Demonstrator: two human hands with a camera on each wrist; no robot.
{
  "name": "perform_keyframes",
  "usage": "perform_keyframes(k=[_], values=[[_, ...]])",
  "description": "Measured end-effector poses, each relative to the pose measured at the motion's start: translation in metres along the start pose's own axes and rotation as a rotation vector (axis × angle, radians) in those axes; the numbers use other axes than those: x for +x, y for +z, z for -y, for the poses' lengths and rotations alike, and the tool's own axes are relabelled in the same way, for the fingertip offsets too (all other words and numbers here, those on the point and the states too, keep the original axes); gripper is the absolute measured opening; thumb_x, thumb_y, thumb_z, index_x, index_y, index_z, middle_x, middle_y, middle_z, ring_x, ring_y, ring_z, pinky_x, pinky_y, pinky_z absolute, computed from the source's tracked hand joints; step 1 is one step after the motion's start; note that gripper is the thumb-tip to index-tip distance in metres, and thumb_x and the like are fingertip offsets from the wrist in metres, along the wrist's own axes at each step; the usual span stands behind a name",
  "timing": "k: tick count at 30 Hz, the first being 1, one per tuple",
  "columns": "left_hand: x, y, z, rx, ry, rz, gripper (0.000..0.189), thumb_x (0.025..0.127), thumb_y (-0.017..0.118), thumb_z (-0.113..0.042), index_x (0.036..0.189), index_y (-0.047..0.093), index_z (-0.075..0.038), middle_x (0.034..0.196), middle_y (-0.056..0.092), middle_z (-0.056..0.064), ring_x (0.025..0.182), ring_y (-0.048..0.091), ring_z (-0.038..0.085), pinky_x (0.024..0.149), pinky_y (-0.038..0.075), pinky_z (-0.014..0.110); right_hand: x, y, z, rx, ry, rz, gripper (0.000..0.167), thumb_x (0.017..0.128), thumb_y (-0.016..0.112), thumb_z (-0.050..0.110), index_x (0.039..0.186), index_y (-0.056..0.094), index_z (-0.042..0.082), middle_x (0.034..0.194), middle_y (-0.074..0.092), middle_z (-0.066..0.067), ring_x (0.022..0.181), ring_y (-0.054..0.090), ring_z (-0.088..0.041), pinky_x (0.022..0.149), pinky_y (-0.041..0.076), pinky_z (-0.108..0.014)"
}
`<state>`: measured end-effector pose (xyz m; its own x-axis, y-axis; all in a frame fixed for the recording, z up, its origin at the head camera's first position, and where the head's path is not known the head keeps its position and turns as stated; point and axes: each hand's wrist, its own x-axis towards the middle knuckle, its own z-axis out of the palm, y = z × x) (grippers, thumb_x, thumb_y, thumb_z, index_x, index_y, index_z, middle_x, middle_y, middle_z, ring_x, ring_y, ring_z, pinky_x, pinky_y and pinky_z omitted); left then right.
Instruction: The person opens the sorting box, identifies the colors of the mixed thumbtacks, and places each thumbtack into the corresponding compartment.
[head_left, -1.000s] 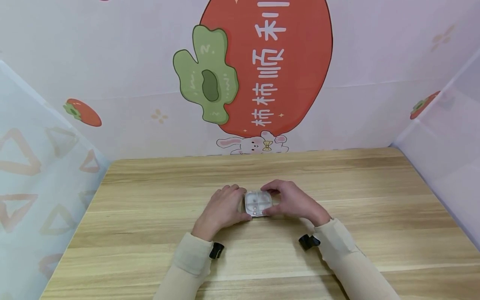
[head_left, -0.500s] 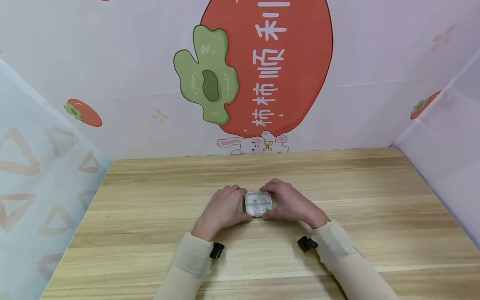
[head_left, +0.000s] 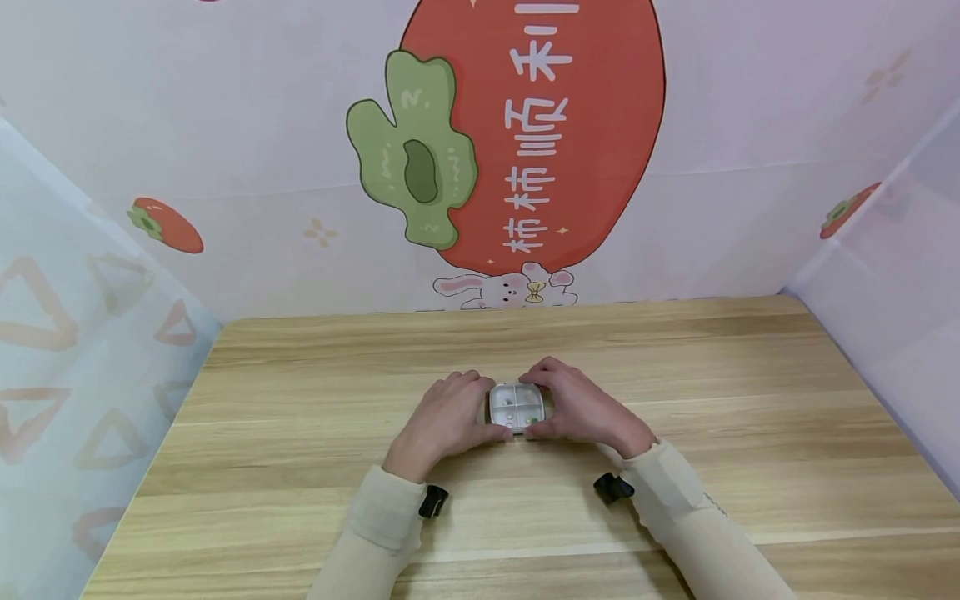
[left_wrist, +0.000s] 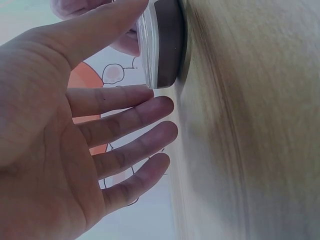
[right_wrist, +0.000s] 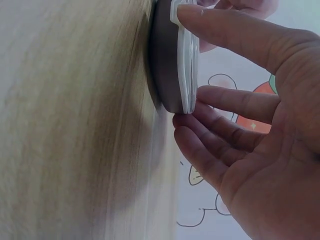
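A small square pill box (head_left: 517, 405) with a clear lid and a four-part divider lies on the wooden table, a few tiny pills visible through the lid. From the side, its dark grey base shows below the pale lid edge. My left hand (head_left: 447, 421) grips the box's left side, thumb at the front edge and index finger at the back, the other fingers spread. On the opposite side my right hand (head_left: 583, 408) holds it likewise; in the right wrist view its thumb (right_wrist: 210, 20) presses the white front tab while the fingers rest at the back edge.
The wooden table (head_left: 337, 358) meets a printed backdrop (head_left: 262, 150) at its far edge. Pale side panels (head_left: 67, 350) stand to the left and right. Black wrist mounts (head_left: 433, 502) sit on both beige sleeves.
My left thumb has slid right along the box's front edge. The right hand has shifted slightly left, uncovering more of the right-hand compartments. The box has stayed nearly in place.
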<state>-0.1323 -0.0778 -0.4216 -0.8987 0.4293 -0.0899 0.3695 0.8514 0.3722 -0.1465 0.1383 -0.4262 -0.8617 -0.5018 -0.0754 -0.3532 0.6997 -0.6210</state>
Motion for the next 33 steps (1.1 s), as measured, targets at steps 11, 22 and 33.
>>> perform_keyframes(k=[11, 22, 33], values=[[0.0007, 0.002, -0.0023, 0.011, 0.002, 0.011, 0.068, 0.081, 0.084, -0.048, 0.131, 0.064, -0.007, 0.122, 0.064, 0.008, 0.107, 0.057, 0.026, 0.097, 0.045, 0.048, -0.0004, 0.0003, -0.0016, -0.001, 0.001, 0.018, 0.072, 0.074, 0.093, 0.024, 0.134, 0.062, 0.001, 0.127, 0.056, -0.008, 0.112, 0.055, -0.024, 0.098, 0.048, -0.043], [0.0015, 0.0029, -0.0027, 0.019, 0.027, -0.002, 0.061, 0.083, 0.083, -0.045, 0.127, 0.066, -0.006, 0.121, 0.064, 0.009, 0.109, 0.058, 0.027, 0.096, 0.046, 0.048, 0.0001, 0.0012, -0.0011, -0.019, 0.005, 0.008, 0.071, 0.074, 0.093, 0.025, 0.133, 0.063, 0.001, 0.125, 0.057, -0.008, 0.11, 0.055, -0.025, 0.097, 0.048, -0.044], [0.0013, 0.0037, -0.004, 0.045, 0.042, -0.021, 0.059, 0.08, 0.085, -0.045, 0.121, 0.068, -0.005, 0.109, 0.064, 0.007, 0.097, 0.057, 0.024, 0.085, 0.048, 0.043, 0.0, 0.0023, 0.0003, -0.022, 0.013, 0.005, 0.071, 0.074, 0.093, 0.023, 0.134, 0.063, 0.001, 0.125, 0.058, -0.009, 0.11, 0.057, -0.024, 0.096, 0.049, -0.042]])
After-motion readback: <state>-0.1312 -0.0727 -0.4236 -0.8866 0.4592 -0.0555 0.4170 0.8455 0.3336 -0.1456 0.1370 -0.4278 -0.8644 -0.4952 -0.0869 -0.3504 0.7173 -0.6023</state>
